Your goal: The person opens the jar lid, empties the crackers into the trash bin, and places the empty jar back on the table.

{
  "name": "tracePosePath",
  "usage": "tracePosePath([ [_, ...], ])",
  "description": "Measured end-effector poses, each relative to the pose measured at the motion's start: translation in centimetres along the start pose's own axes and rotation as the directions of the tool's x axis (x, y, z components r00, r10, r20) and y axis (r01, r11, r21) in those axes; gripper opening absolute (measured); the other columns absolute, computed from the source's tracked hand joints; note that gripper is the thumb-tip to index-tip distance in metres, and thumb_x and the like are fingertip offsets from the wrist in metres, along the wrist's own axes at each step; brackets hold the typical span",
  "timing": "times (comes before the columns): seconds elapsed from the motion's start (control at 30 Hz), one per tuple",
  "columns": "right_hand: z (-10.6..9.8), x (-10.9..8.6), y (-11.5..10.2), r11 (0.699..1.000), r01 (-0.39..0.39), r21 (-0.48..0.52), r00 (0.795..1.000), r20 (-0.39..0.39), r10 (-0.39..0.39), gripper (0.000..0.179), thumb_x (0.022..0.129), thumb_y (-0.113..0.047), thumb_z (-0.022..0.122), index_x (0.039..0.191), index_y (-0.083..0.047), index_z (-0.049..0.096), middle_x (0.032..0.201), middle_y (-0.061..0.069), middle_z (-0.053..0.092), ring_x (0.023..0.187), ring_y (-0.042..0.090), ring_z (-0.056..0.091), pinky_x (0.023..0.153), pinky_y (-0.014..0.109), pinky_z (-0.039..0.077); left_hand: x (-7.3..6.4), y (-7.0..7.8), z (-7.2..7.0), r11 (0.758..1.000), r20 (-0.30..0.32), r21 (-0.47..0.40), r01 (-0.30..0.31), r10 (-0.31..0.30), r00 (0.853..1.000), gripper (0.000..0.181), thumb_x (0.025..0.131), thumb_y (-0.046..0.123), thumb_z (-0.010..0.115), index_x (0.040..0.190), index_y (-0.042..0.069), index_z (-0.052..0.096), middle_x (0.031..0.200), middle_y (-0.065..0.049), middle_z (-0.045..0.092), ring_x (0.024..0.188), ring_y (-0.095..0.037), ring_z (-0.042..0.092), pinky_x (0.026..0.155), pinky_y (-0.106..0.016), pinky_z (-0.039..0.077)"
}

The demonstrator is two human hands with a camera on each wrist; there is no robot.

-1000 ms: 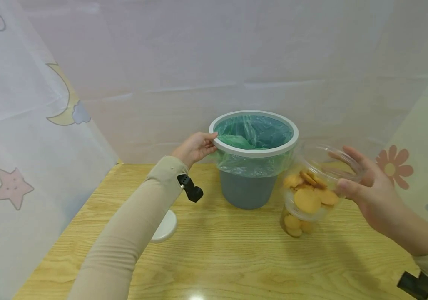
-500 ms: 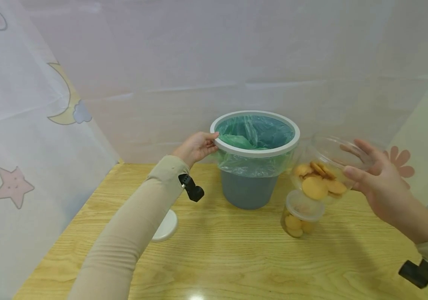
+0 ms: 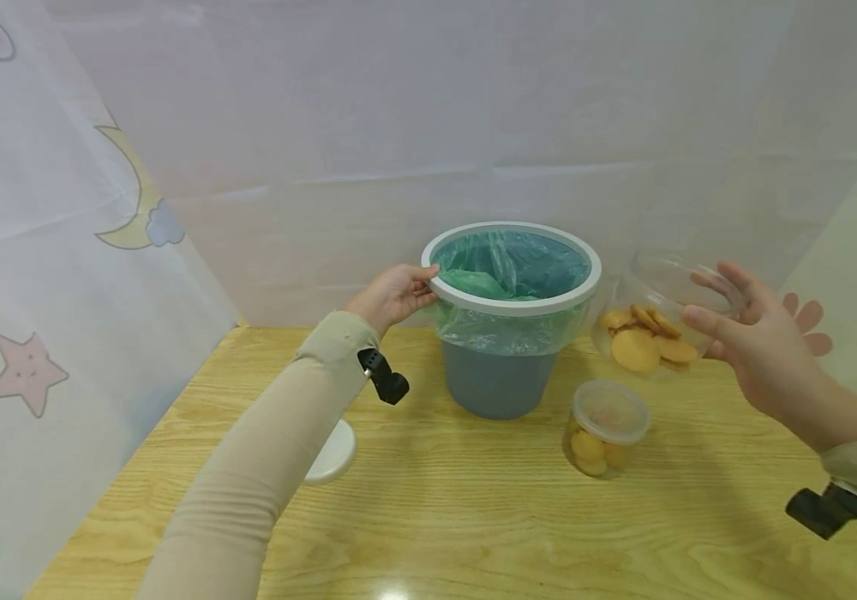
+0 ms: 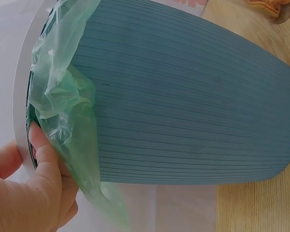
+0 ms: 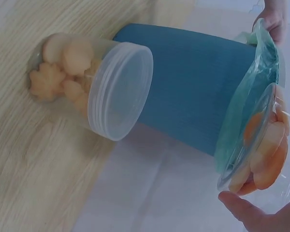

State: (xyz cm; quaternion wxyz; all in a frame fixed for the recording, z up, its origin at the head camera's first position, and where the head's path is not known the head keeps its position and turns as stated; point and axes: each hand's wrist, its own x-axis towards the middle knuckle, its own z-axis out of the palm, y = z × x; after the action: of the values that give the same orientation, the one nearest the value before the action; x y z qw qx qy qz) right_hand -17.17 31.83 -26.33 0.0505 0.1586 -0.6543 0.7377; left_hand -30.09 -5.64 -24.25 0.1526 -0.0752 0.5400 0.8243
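Note:
My left hand pinches the white rim of a blue-grey trash can, thumb outside and fingers tucked beneath it. A thin green bag lines the can and hangs over its edge. To the right of the can, my right hand holds a clear plastic jar by its upper part, raised above the table and tilted. Golden cookies lie in the bottom of that jar. Below it, a second clear jar with a translucent lid stands on the table, several cookies inside.
A round white lid lies on the wooden table, partly behind my left forearm. Pale sheets with printed shapes hang behind and at both sides. Dark wrist cameras are strapped over my sleeves.
My right hand has lifted the jar of cookies up and a little to the right, off the lidded jar, which now shows fully. My left hand stays at the rim.

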Motion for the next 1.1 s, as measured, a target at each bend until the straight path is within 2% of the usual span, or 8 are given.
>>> tracePosePath([
  [0.23,0.4,1.1,-0.4,0.996,-0.023,-0.090,0.999,-0.046,0.019,0.086,0.100,-0.006,0.052,0.155,-0.016,-0.013,0.158,-0.001,0.017,0.105,-0.005,0.054,0.070,0.016,0.046,-0.2,0.0,0.1,1.000,0.014,0.006,-0.008,0.008,1.000,0.049,0.099,0.002,0.052,0.145,-0.002,0.035,0.096,-0.011,0.049,0.077,-0.017,0.052,0.057,-0.022,0.048],
  [0.4,0.6,1.9,-0.9,0.977,-0.025,-0.210,0.997,-0.079,0.009,0.088,0.098,-0.008,0.056,0.156,-0.015,-0.010,0.162,0.003,0.008,0.101,-0.003,0.050,0.068,0.013,0.047,-0.2,-0.2,0.2,1.000,0.008,0.005,-0.011,0.011,1.000,0.049,0.099,0.002,0.052,0.145,-0.002,0.036,0.096,-0.011,0.049,0.078,-0.017,0.053,0.059,-0.022,0.048],
  [0.53,0.6,2.4,-1.6,0.934,-0.047,-0.355,0.995,-0.102,0.011,0.088,0.099,-0.013,0.056,0.156,-0.017,-0.010,0.162,0.001,0.008,0.099,-0.007,0.050,0.068,0.012,0.047,-0.2,-0.2,0.4,1.000,0.010,0.004,-0.013,0.013,1.000,0.048,0.099,0.001,0.052,0.145,-0.003,0.036,0.096,-0.011,0.051,0.079,-0.017,0.054,0.060,-0.022,0.049],
  [0.63,0.4,2.7,-2.2,0.867,-0.065,-0.493,0.994,-0.109,0.013,0.087,0.100,-0.018,0.055,0.156,-0.018,-0.011,0.162,-0.002,0.009,0.099,-0.011,0.050,0.070,0.009,0.047,-0.1,-0.2,0.6,1.000,0.017,0.008,-0.016,0.016,1.000,0.048,0.099,0.002,0.053,0.144,-0.003,0.037,0.095,-0.011,0.051,0.079,-0.017,0.054,0.060,-0.023,0.049],
  [0.67,0.3,2.8,-2.4,0.861,-0.070,-0.504,0.994,-0.111,0.016,0.086,0.100,-0.018,0.055,0.156,-0.018,-0.011,0.162,-0.002,0.010,0.099,-0.012,0.050,0.069,0.010,0.047,-0.1,-0.2,0.7,1.000,0.019,0.009,-0.015,0.015,1.000,0.048,0.099,0.002,0.053,0.144,-0.003,0.038,0.095,-0.011,0.051,0.078,-0.017,0.054,0.059,-0.023,0.049],
  [0.77,0.1,3.0,-2.8,0.804,-0.079,-0.590,0.994,-0.108,0.019,0.086,0.100,-0.021,0.054,0.155,-0.017,-0.011,0.162,-0.001,0.009,0.099,-0.012,0.048,0.069,0.010,0.046,-0.2,-0.2,0.8,1.000,0.019,0.020,-0.014,0.014,1.000,0.048,0.099,0.003,0.054,0.144,-0.002,0.038,0.095,-0.011,0.051,0.078,-0.017,0.054,0.058,-0.023,0.048],
  [1.0,0.0,3.6,-3.7,0.774,-0.077,-0.628,0.996,-0.088,0.027,0.087,0.100,-0.023,0.055,0.155,-0.016,-0.012,0.163,0.003,0.006,0.098,-0.012,0.047,0.071,0.008,0.044,-0.3,-0.3,1.3,1.000,0.013,0.031,-0.001,0.001,1.000,0.051,0.098,0.003,0.055,0.146,0.000,0.037,0.095,-0.012,0.052,0.078,-0.018,0.053,0.057,-0.023,0.047],
  [1.1,0.1,4.2,-4.4,0.734,-0.078,-0.674,0.996,-0.080,0.032,0.090,0.098,-0.025,0.058,0.156,-0.016,-0.011,0.163,0.004,0.006,0.097,-0.013,0.046,0.070,0.007,0.043,-0.2,-0.3,1.4,0.999,0.011,0.032,0.004,-0.005,1.000,0.051,0.098,0.002,0.055,0.146,0.000,0.037,0.095,-0.012,0.051,0.077,-0.018,0.053,0.056,-0.024,0.047],
])
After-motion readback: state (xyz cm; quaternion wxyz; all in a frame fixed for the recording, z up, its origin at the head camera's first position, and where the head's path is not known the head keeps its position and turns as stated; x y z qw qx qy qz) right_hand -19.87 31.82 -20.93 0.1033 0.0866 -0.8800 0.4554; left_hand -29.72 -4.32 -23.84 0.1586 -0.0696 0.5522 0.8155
